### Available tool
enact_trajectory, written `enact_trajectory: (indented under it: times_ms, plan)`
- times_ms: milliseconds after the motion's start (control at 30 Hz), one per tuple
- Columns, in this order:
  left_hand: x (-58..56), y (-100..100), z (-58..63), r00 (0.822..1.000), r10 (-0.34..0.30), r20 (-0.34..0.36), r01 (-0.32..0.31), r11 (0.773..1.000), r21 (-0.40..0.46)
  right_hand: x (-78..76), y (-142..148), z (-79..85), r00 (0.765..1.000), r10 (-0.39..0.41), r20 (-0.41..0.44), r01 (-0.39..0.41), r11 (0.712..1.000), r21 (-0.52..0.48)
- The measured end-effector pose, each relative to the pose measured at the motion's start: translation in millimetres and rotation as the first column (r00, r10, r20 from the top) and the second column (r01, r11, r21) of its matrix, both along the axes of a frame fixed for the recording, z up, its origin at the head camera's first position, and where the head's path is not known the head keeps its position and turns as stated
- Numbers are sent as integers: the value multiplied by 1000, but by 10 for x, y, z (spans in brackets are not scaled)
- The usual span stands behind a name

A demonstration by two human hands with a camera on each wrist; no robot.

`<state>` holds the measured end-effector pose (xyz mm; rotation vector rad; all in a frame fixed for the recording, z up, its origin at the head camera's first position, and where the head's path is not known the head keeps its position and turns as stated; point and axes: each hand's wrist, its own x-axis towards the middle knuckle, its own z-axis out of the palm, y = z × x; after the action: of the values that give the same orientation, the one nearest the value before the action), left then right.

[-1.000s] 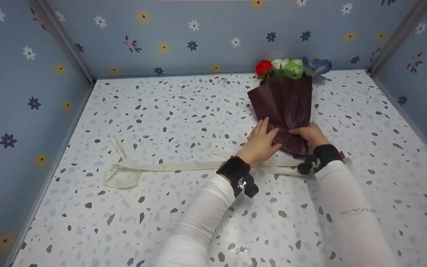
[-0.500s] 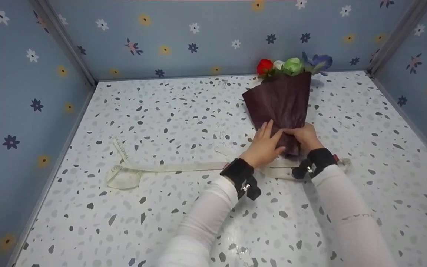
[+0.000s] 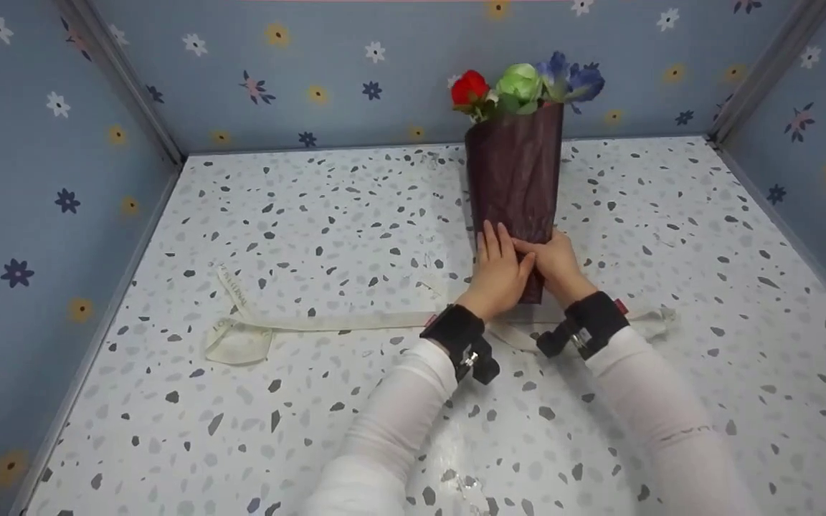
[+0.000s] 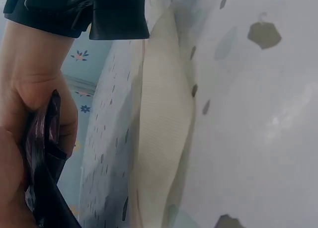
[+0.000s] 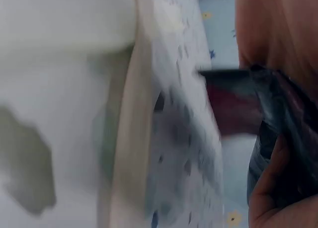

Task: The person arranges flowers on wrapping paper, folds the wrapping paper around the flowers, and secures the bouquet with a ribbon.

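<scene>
A bouquet in dark maroon wrapping paper (image 3: 510,175) stands at a tilt in the head view, with a red flower (image 3: 470,89), a green one (image 3: 520,82) and blue ones (image 3: 571,80) at its top. My right hand (image 3: 560,265) grips the narrow lower part, its thumb across the front. Straight fingers of my left hand (image 3: 497,276) lie along the paper's left side, and the two thumbs meet. In the right wrist view, gathered paper (image 5: 293,123) shows between the hands. A cream ribbon (image 3: 355,321) stretches over the table beneath them.
The speckled white table (image 3: 312,236) is bounded by blue flower-patterned panels (image 3: 384,43) at the back and sides. A ribbon loop (image 3: 239,342) with lettering lies at left, and a crumpled ribbon end (image 3: 657,324) lies right of the right wrist. Both wrists wear black straps.
The bouquet has swung left, its flowers have risen against the back panel, and its wrapping has narrowed. My right hand has moved left with it, up against my left hand.
</scene>
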<state>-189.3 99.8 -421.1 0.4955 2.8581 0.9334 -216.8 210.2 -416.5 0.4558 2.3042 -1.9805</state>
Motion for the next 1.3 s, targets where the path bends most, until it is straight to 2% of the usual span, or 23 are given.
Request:
enact_trajectory:
  times_ms: [67,133,300,367,500,600,767,900,967,1133,1233,1300]
  plan:
    - [-19,-11,38,999,39,19,-40,995,94,27,-43,51,1000,9,-4,-9,1000,20]
    - [-33,-25,80,997,68,33,-73,979,191,53,-77,89,1000,18,-13,-18,999,48]
    - [-46,-67,172,989,134,68,-150,904,400,109,-145,146,997,44,-58,-41,997,59]
    - [-43,-80,194,983,158,99,-186,854,486,125,-166,150,996,46,-74,-43,998,41]
    - [-37,-109,235,967,182,176,-253,722,644,152,-210,164,992,31,-120,-31,1000,1]
    - [-35,-133,262,955,197,220,-296,627,721,175,-245,187,987,26,-158,-31,999,-33]
    - [-29,-176,306,923,216,318,-384,510,769,216,-294,215,983,66,-174,-83,992,-94]
    - [-44,-250,332,892,223,394,-452,463,763,258,-332,219,978,119,-170,-139,984,-112]
    - [-60,-305,342,878,217,426,-477,449,755,276,-351,213,974,146,-174,-166,980,-112]
    - [-104,-459,349,859,172,482,-506,422,752,324,-389,188,962,217,-163,-233,969,-86]
    - [-124,-562,336,838,159,523,-537,415,734,360,-411,168,950,267,-162,-281,957,-75]
    - [-135,-633,325,820,133,556,-560,387,733,384,-431,154,939,301,-167,-317,945,-77]
